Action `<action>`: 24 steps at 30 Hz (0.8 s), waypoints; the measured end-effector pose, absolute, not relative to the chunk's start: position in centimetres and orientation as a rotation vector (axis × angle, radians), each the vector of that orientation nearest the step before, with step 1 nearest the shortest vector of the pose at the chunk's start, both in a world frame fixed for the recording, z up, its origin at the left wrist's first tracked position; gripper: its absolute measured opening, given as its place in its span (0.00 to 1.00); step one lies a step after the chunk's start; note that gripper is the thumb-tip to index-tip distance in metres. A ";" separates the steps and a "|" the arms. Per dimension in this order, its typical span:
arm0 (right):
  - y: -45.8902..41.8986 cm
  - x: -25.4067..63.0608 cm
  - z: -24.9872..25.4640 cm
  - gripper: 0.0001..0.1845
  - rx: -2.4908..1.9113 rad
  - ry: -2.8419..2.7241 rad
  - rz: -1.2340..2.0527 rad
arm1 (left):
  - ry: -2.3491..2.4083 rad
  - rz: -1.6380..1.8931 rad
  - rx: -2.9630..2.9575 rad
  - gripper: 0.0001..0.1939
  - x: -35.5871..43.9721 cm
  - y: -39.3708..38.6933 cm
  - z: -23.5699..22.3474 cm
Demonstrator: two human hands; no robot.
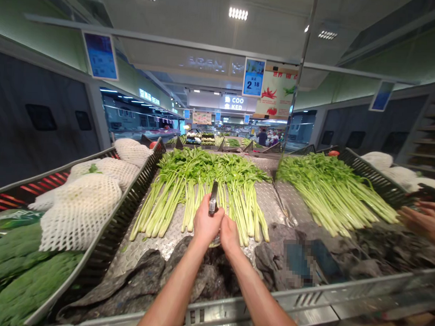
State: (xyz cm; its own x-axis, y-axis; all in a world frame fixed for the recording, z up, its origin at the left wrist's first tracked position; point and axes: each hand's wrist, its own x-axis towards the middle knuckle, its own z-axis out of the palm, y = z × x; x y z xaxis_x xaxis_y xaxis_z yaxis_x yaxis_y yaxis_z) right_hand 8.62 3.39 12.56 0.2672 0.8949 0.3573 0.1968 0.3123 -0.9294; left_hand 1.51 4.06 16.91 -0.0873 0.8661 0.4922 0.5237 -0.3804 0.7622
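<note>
My left hand is closed round a narrow dark tool with a shiny metal end, which points up and away; its exact kind does not show. Pressed against it, my right hand is curled closed, its fingertips hidden and its contents, if any, out of sight. Both hands are above the near, stalk end of a row of celery. The celery lies with leaves at the back and pale stalks toward me, on a textured metal shelf.
A black crate on the left holds broccoli and produce in white foam netting. Crumpled dark cloth lies along the front metal edge. A mirror at right reflects celery and a hand. Price signs hang overhead.
</note>
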 end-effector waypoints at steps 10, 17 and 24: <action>3.7 8.9 12.4 0.20 -1.092 -1.048 0.877 | 1.067 1.412 1.651 0.32 0.8 4.6 16.9; 3.7 10.7 12.2 0.20 -0.966 -0.725 1.116 | 0.945 1.344 1.365 0.33 -0.2 4.5 14.8; 4.0 11.7 12.8 0.22 -1.088 -0.814 0.961 | 0.704 1.111 1.197 0.36 1.4 3.9 12.3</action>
State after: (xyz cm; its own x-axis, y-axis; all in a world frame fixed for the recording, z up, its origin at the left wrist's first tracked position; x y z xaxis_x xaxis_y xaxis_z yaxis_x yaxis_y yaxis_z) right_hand 11.69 4.01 12.76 0.3740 0.9244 0.0748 -0.2253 0.1688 -0.9596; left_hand 1.37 3.88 12.29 0.3400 0.9327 0.1201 -0.2901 -0.0174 0.9568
